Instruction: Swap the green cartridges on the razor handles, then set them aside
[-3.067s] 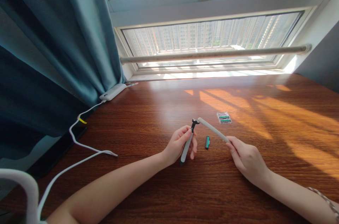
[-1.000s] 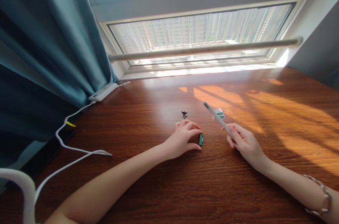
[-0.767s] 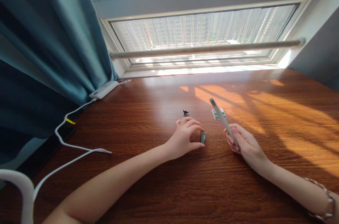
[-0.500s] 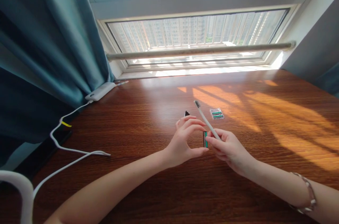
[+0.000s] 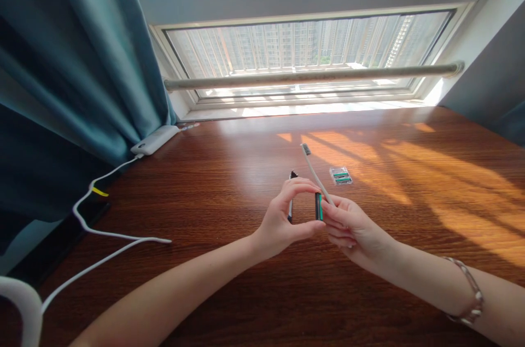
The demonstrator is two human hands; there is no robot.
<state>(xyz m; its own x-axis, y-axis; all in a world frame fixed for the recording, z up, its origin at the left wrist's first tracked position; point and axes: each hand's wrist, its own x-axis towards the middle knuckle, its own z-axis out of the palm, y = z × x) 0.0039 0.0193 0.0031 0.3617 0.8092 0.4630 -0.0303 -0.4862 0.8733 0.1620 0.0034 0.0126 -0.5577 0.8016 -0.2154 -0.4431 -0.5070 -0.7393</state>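
Note:
A small black and green razor cartridge (image 5: 319,206) stands on end between my two hands. My left hand (image 5: 279,217) grips it by its top and bottom ends, index finger above and thumb below. In my right hand (image 5: 353,225) is a slim toothbrush (image 5: 315,175) with a pale handle, its dark bristles pointing up and away. The fingertips of that hand are close against the cartridge's right side; contact is hard to tell. Behind my left hand lies a black and silver razor handle (image 5: 291,210), partly hidden by the fingers.
A clear pack (image 5: 340,175) with green and black cartridges lies beyond my right hand. On the left, a white power strip (image 5: 155,140) trails a white cable (image 5: 88,222) beside the blue curtain (image 5: 139,57). A pipe (image 5: 311,78) crosses the window behind the wooden table (image 5: 229,172).
My left hand's index finger has come down onto the cartridge's top end, while the thumb stays at the bottom. The toothbrush and cartridge have risen slightly, and the razor handle shows more.

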